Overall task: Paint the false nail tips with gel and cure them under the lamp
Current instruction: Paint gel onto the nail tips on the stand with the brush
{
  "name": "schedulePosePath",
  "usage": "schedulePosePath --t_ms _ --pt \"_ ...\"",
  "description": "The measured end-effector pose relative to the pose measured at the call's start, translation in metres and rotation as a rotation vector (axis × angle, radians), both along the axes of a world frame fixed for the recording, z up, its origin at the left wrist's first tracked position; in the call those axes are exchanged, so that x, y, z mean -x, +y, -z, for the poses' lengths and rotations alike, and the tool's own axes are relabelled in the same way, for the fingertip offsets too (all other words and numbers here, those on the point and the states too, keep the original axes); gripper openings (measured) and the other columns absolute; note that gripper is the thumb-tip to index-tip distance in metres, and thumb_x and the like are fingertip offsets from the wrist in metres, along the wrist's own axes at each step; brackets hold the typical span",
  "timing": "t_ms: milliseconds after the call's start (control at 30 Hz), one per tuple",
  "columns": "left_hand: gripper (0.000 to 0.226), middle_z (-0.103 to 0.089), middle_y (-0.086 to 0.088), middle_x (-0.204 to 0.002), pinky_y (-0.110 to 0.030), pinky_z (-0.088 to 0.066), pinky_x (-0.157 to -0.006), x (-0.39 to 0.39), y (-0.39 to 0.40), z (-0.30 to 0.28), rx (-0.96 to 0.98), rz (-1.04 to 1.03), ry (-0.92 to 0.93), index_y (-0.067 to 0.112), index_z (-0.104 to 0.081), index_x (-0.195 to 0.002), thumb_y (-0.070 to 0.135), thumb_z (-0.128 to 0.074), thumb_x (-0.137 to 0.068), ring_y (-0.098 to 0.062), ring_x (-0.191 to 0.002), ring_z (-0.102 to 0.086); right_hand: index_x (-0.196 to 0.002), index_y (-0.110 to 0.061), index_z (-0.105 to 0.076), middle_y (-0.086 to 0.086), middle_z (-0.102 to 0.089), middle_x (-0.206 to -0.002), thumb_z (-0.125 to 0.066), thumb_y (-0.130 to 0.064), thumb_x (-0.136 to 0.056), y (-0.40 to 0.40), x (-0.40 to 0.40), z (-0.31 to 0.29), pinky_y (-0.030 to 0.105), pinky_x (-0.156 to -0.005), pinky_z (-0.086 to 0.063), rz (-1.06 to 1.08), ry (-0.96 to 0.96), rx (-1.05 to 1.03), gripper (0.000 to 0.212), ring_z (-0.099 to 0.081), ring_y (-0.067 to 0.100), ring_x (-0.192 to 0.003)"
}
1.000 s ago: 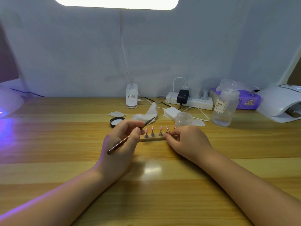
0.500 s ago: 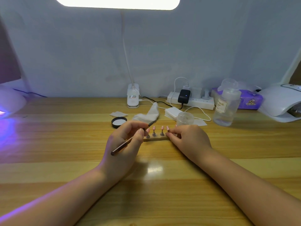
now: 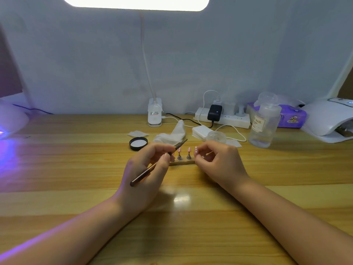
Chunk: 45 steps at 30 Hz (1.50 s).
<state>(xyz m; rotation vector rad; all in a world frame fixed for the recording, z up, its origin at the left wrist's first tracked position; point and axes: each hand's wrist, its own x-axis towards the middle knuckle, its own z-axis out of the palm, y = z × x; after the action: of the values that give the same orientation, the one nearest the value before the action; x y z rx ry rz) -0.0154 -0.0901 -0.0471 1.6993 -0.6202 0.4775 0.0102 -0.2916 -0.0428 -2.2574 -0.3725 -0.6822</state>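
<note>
Nail tips (image 3: 184, 150), pink ones, are stood up on little metal stands along a small wooden strip (image 3: 181, 163), parked mid-table between the two hands. A thin dark brush (image 3: 156, 163) is pinched in the left hand (image 3: 147, 175), fingers curled round it, bristle end pointed up and right just over the leftmost tips. The right hand (image 3: 219, 161) is curled at the strip's right end, with one pink tip (image 3: 196, 149) seen right at the fingertips; whether that tip is actually pinched can't be made out, so its grip is left as unknown.

Right behind the strip things are packed pretty tight: a black jar lid (image 3: 138, 143), a crumpled white wipe (image 3: 172, 135), a stack of cotton pads (image 3: 201, 131) and a small clear jar (image 3: 216, 136) are all lined up near the far edge of the working spot. A clear pump bottle (image 3: 264, 125) is stood further right, and the white curing lamp (image 3: 328, 119) is set at the table's right edge. Purple light is spilled across the left edge of the wooden table (image 3: 76, 169). Bare tabletop is left to the left of the hands and along the near edge around the forearms.
</note>
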Motion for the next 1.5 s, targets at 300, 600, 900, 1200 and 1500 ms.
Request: schedulePosePath --t_ms 300,600,900,1200,1500 --pt "0.024 -0.069 0.011 -0.095 -0.009 -0.044 -0.079 0.0060 -0.0025 -0.0040 -0.201 -0.027 -0.187 0.033 -0.059 -0.114 0.027 -0.051 -0.092 -0.006 -0.092 -0.063 -0.094 -0.014 -0.076 0.000 -0.071 -0.078 -0.071 -0.012 -0.085 -0.0003 -0.0008 -0.0010 0.033 -0.067 -0.054 -0.066 -0.021 -0.129 0.011 -0.065 0.015 -0.069" --pt "0.024 -0.070 0.011 -0.099 -0.024 -0.052 -0.079 0.0020 -0.0003 0.0006 -0.165 -0.013 -0.122 0.026 -0.064 -0.114 0.032 -0.054 -0.094 -0.016 -0.092 -0.067 -0.100 -0.010 -0.073 0.004 -0.071 -0.082 -0.067 -0.010 -0.088 -0.0017 -0.0020 -0.0004 0.025 -0.068 -0.054 -0.102 -0.024 -0.106 0.013 -0.068 0.011 -0.072" --pt "0.025 -0.071 0.009 -0.104 -0.032 -0.055 -0.081 -0.0011 0.0005 0.0025 -0.126 0.026 -0.051 0.027 -0.065 -0.118 0.032 -0.056 -0.095 -0.017 -0.099 -0.068 -0.100 -0.008 -0.074 0.003 -0.070 -0.081 -0.068 -0.009 -0.087 -0.0012 0.0003 -0.0021 0.020 -0.067 -0.052 -0.109 -0.069 -0.072 0.014 -0.065 0.012 -0.072" --pt "0.025 -0.073 0.007 -0.092 -0.023 -0.050 -0.079 0.0042 0.0000 -0.0015 -0.106 0.038 -0.028 0.017 -0.071 -0.100 0.032 -0.055 -0.088 -0.012 -0.090 -0.067 -0.102 -0.009 -0.073 0.005 -0.071 -0.085 -0.068 -0.007 -0.087 -0.0015 -0.0006 -0.0009 0.030 -0.071 -0.054 -0.101 -0.050 -0.106 0.016 -0.067 0.017 -0.076" --pt "0.022 -0.073 0.011 -0.096 -0.025 -0.053 -0.080 0.0054 -0.0034 -0.0041 -0.076 0.001 -0.021 0.019 -0.069 -0.110 0.025 -0.060 -0.091 -0.008 -0.091 -0.068 -0.102 -0.010 -0.074 0.004 -0.071 -0.087 -0.068 -0.009 -0.087 -0.0007 0.0004 -0.0016 0.031 -0.071 -0.054 -0.120 -0.041 -0.096 0.016 -0.067 0.016 -0.077"
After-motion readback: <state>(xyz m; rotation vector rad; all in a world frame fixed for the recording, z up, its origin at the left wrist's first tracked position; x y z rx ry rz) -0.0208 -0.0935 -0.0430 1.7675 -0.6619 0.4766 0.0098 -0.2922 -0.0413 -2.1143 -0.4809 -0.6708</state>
